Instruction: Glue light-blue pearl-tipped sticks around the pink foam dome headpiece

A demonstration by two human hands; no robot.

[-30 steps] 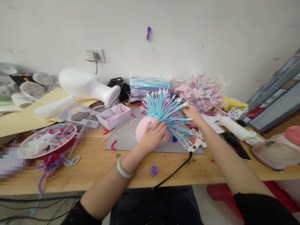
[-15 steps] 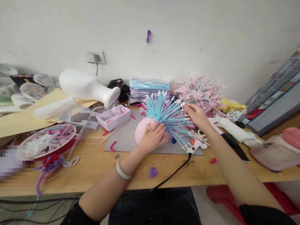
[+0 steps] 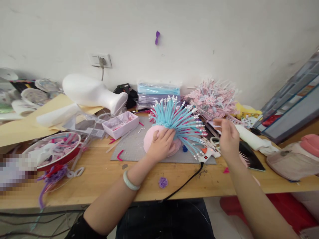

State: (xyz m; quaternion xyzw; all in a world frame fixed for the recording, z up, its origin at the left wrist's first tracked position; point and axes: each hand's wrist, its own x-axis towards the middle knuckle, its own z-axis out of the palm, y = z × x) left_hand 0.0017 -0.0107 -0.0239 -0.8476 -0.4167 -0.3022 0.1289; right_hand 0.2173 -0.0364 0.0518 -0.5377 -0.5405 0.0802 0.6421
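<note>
My left hand (image 3: pixel 161 142) lies on a pink fuzzy dome (image 3: pixel 150 138), its fingers stretched out flat toward the base of the blue strands. A fan of light-blue fuzzy stems (image 3: pixel 183 124) tipped with white pearl beads spreads from the dome. My right hand (image 3: pixel 228 137) is raised to the right of the fan, apart from it, with its fingers closed together. Whether anything small is between those fingertips, I cannot make out. Between that hand and the fan lies a white glue gun (image 3: pixel 209 154) with an orange part and a black cord.
A grey cutting mat (image 3: pixel 132 146) lies under the dome. To its left stand a pink box (image 3: pixel 121 124) of small pieces and a red-sided basin (image 3: pixel 56 162) of scraps. Behind are a white mannequin head (image 3: pixel 84 89) and a pink bristly bundle (image 3: pixel 214 99). A purple rosette (image 3: pixel 163 182) sits in front.
My right hand has moved away from the pearl-tipped ends, to the right and slightly down toward me. The left hand stays on the pink dome. A pink comb-like bristled edge now shows beside my right wrist.
</note>
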